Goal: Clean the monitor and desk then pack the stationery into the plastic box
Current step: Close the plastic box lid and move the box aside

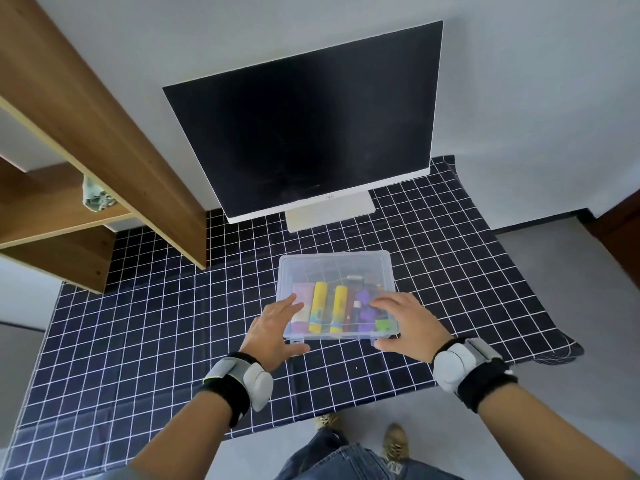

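Note:
A clear plastic box (334,265) with its lid down lies on the desk in front of the monitor (308,126). Through the lid I see stationery: two yellow glue sticks (338,308), a pink item (300,317), purple pieces and a green one. My left hand (273,329) lies on the box's near left corner, fingers straight on the lid and thumb at the front edge. My right hand (407,323) lies the same way on the near right corner. The monitor screen is dark.
A dark cloth with a white grid (166,334) covers the desk. A wooden shelf unit (104,161) stands at the left, with a crumpled greenish cloth (97,197) on one shelf. Grey floor and my shoes show below the desk's front edge.

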`<state>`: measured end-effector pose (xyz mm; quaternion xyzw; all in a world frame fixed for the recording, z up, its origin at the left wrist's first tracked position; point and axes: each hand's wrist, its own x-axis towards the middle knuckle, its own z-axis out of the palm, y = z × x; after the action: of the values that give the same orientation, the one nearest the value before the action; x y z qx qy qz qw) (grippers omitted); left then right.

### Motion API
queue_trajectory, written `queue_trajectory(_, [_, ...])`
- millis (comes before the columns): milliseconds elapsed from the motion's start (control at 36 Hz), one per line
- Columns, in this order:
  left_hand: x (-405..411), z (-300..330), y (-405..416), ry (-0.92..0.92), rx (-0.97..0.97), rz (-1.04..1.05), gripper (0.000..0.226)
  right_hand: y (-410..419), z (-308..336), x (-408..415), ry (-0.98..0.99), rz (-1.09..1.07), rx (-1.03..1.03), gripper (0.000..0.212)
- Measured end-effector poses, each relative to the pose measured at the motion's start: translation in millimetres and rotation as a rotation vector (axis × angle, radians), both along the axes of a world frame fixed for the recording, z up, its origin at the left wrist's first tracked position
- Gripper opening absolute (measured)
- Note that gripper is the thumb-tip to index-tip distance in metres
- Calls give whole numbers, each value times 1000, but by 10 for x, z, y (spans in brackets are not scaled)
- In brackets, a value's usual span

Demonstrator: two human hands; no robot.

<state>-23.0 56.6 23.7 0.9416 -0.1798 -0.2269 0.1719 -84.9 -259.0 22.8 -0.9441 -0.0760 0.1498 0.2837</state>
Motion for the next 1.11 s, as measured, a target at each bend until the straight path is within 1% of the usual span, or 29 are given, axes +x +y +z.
queue_trajectory(111, [-6, -12, -28, -31, 39, -3, 88, 61, -63, 0, -63, -11, -34, 71])
queue_trajectory(306, [-34, -128, -72, -133, -18, 51, 75, 137, -159, -17, -134, -36, -43, 61])
queue_trajectory(444, [-66, -229, -80, -183, -16, 58, 70, 168, -229, -30, -155, -23, -55, 60])
queue_trajectory(556, [-60, -203, -85, -184, -19, 43, 73, 165, -172, -45, -163, -34, -69, 59])
queue_trajectory(611, [-46, -174, -104, -139, -14, 57, 82, 157, -116, -45, -131, -60, -23, 61])
queue_trajectory(667, [-36, -141, -129, -96, -53, 138, 98, 167, -50, -41, -99, -139, 110, 71])
queue_trajectory(722, [-30, -95, -174, -52, -149, 315, 107, 169, -13, -22, -51, -284, 208, 85])
queue_trajectory(778, [-3, -66, -211, 65, -276, 520, 105, 161, -3, 5, 57, -429, 248, 95])
queue_trajectory(806, [24, -49, -222, 147, -343, 612, 102, 156, 27, 26, 140, -477, 269, 99])
queue_trajectory(861, [74, -29, -263, 315, -437, 721, 95, 149, 58, 58, 305, -546, 342, 103])
queue_trajectory(889, [92, -43, -291, 380, -466, 741, 87, 151, 62, 56, 373, -553, 383, 93])
queue_trajectory(917, [95, -32, -305, 406, -490, 766, 74, 160, 68, 47, 407, -552, 410, 70])
queue_trajectory(944, [99, 19, -326, 420, -528, 795, 60, 173, 79, 41, 432, -544, 460, 43])
queue_trajectory(972, [107, 35, -346, 447, -560, 833, 51, 187, 55, 28, 439, -530, 479, 21])
queue_trajectory(1000, [121, 52, -354, 444, -578, 855, 54, 218, 115, 24, 426, -507, 506, 12])
queue_trajectory(1056, [94, 113, -367, 465, -581, 875, 63, 270, 237, 1, 400, -495, 564, 25])
queue_trajectory(1111, [70, 115, -325, 459, -605, 896, 62, 306, 348, -45, 372, -480, 578, 33])
